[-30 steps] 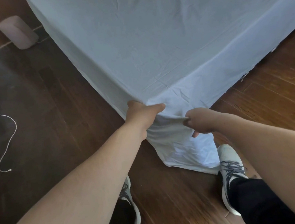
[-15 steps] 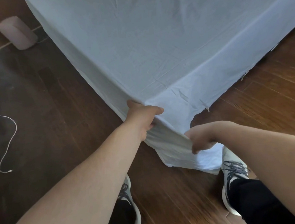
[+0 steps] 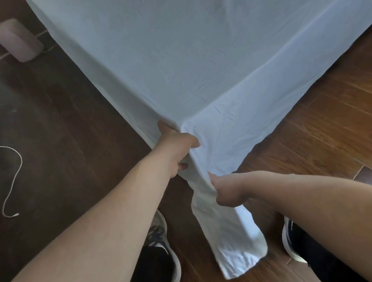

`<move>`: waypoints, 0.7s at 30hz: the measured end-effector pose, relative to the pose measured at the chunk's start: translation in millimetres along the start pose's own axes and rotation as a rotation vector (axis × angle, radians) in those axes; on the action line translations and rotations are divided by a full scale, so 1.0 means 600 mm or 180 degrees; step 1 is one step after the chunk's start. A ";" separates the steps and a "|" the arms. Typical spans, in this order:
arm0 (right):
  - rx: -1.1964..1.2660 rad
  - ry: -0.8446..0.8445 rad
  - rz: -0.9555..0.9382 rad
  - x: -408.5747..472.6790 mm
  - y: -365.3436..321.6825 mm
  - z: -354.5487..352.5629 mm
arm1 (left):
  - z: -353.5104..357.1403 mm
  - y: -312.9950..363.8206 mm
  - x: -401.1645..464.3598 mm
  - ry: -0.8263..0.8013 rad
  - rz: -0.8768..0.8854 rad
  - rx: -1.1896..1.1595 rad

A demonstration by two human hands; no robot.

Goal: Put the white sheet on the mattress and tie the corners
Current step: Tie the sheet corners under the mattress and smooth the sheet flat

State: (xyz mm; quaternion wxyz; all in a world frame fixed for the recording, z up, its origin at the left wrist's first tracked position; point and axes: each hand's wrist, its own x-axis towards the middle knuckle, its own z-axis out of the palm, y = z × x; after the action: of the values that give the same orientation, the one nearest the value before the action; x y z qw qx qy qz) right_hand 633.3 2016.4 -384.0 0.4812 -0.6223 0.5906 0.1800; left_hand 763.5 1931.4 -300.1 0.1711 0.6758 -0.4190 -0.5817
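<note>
Both hands (image 3: pixel 205 170), sheet corner (image 3: pixel 223 227) now stretched

White sheet (image 3: pixel 195 51), dark brown wooden floor (image 3: pixel 312 119), white cable (image 3: pixel 16 172)

Under my feet runs a wooden plank floor (image 3: pixel 325 116), warm reddish-brown and glossy on my right where light falls on it, dark and shadowed on my left. A thin white cable (image 3: pixel 16 176) lies curled on the dark boards. Farther back on the left, a pale pinkish cylinder (image 3: pixel 17 40) stands by the baseboard.
</note>
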 end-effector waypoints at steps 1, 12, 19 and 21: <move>-0.0038 0.0018 -0.0075 0.004 0.002 0.000 | 0.002 -0.001 -0.002 0.0002 -0.0019 0.0036; -0.0369 0.0291 -0.0144 0.017 0.014 -0.005 | 0.008 -0.001 0.003 -0.0067 -0.0095 -0.0063; -0.0097 0.0439 -0.0145 0.017 0.021 -0.007 | 0.049 -0.050 -0.008 -0.0075 -0.0149 0.0330; -0.0106 0.0328 -0.0283 0.015 0.020 -0.004 | 0.063 -0.071 -0.012 -0.0063 -0.0160 0.0751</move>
State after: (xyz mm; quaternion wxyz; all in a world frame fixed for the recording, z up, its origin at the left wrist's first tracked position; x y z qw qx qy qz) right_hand 623.9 2010.9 -394.5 0.4472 -0.6642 0.5834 0.1360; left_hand 744.4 1971.7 -336.3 0.0717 0.6958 -0.4691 -0.5392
